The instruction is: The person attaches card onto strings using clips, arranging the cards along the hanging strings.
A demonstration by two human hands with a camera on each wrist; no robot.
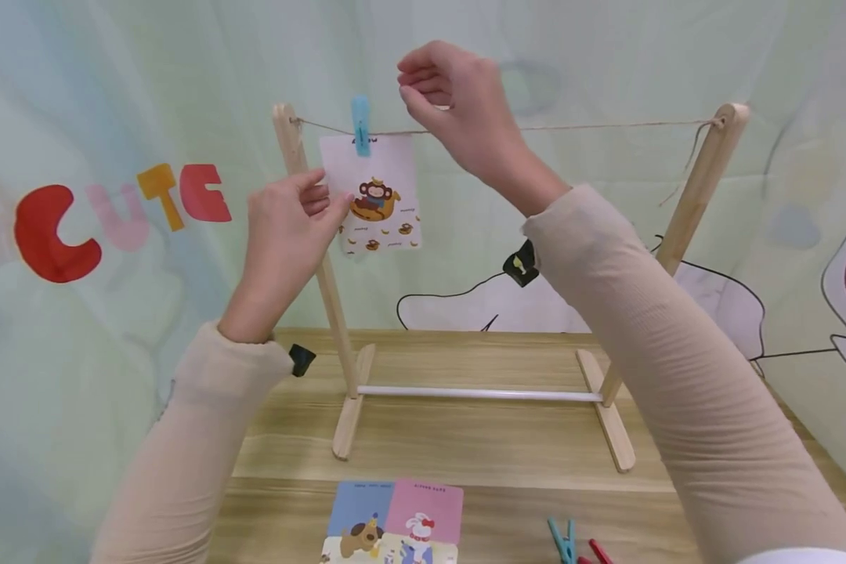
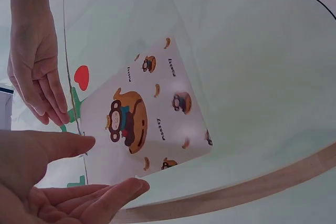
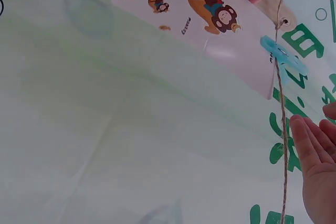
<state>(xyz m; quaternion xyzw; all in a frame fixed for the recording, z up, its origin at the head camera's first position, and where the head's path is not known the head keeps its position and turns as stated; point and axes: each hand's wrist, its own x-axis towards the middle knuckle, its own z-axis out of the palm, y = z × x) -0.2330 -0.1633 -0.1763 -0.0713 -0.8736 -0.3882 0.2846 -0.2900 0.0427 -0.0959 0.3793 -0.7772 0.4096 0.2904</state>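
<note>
One peg doing all the work on the monkey card

Biggest worry first: the wooden stand. A sleeve knocking a post could rock the whole thing. Then the string: the right hand is right by it, loosely curled with nothing in it, so a snag could bounce the line. The monkey card hangs near the left post from a single blue peg, so a nudge from the left hand might twist it or slip it out. That hand's at the card's left edge, thumb and fingers apart, not pinching.

Around it: a printed backdrop, the tabletop, dog and rabbit cards lying flat, then teal and red pegs. The right sleeve blocks part of the right post.
</note>
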